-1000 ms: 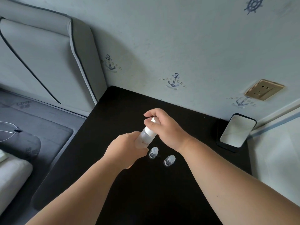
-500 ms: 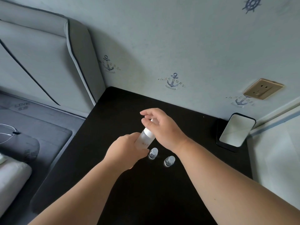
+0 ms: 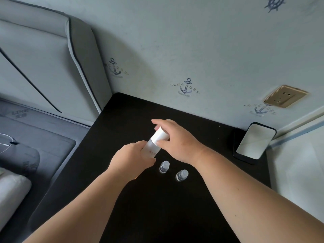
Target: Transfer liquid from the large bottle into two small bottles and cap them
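Over the black table [image 3: 175, 207], my left hand [image 3: 130, 159] grips the lower body of the large frosted bottle [image 3: 152, 148], which tilts up and to the right. Its white cap [image 3: 160, 135] is held between the thumb and fingers of my right hand [image 3: 177, 139]. Two small clear bottles stand upright just below the hands, one on the left [image 3: 164, 166] and one on the right [image 3: 182, 175], both with clear caps on. Neither hand touches them.
A phone [image 3: 255, 141] lies face up at the table's back right corner. A wall socket [image 3: 284, 96] sits above it. A padded headboard [image 3: 52, 67] and a bed [image 3: 35, 137] border the table's left edge. The wall runs along the back.
My right hand has shifted its hold on the white cap, so more of the cap shows between the fingers. My left hand keeps its grip on the bottle.
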`<state>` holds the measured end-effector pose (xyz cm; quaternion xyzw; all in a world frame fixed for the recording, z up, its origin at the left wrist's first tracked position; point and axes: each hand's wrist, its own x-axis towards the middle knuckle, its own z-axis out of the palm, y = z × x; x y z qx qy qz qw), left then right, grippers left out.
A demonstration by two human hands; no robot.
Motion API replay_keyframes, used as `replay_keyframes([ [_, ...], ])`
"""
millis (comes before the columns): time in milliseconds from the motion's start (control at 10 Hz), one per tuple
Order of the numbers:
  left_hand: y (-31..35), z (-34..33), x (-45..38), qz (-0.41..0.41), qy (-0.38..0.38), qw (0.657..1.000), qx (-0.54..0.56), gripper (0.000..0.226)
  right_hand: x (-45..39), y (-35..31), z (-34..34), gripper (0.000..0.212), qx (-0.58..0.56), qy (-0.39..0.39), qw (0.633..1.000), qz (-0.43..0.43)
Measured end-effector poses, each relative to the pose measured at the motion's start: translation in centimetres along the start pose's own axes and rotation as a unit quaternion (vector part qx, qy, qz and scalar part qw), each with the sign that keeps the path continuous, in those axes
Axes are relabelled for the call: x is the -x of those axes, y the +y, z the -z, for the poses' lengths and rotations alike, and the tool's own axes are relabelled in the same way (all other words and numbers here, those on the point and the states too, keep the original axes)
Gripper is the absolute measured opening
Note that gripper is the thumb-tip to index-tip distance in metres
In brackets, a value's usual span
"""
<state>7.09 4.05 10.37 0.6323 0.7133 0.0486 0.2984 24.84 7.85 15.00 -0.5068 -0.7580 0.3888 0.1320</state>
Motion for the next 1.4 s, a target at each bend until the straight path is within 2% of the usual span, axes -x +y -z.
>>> replay_keyframes([
  [100, -0.1, 0.0, -0.1, 0.005, -0.004, 1.0, 0.004, 0.053, -0.2, 0.4, 0.2, 0.055, 0.013, 0.023, 0.999, -0.029],
  [200, -0.1, 0.0, -0.3, 0.002, -0.002, 1.0, 0.006, 0.047, -0.4, 0.7, 0.5, 0.052, -0.024, 0.02, 0.999, -0.013],
  [300, -0.3, -0.2, -0.4, -0.001, -0.011, 1.0, 0.003, 0.046, -0.6, 0.8, 0.4, 0.043, 0.031, 0.044, 0.998, -0.023],
  [600, -1.3, -1.5, -1.8, -0.004, -0.01, 0.999, 0.05, 0.051, -0.7, 1.5, -0.3, 0.051, -0.05, 0.055, 0.996, -0.039],
  [700, -2.3, -2.4, -2.2, -0.011, -0.012, 0.995, 0.096, 0.045, -0.3, 2.3, -0.2, 0.044, -0.146, 0.048, 0.985, -0.078],
  [800, -3.1, -3.2, -2.3, -0.005, -0.025, 0.99, 0.14, 0.041, 0.7, 3.6, -0.7, 0.026, -0.189, 0.072, 0.973, -0.115],
  [900, -3.6, -4.0, -2.5, 0.003, -0.033, 0.985, 0.168, 0.031, 1.7, 4.7, -1.5, 0.016, -0.185, 0.098, 0.965, -0.156],
  [1100, -4.7, -5.1, -2.5, 0.012, -0.05, 0.974, 0.219, 0.027, 3.7, 6.3, -2.1, 0.015, -0.24, 0.157, 0.931, -0.226],
  [1400, -5.3, -5.5, -1.9, 0.019, -0.042, 0.978, 0.202, 0.042, 7.0, 7.7, -2.5, 0.015, -0.335, 0.218, 0.878, -0.262],
])
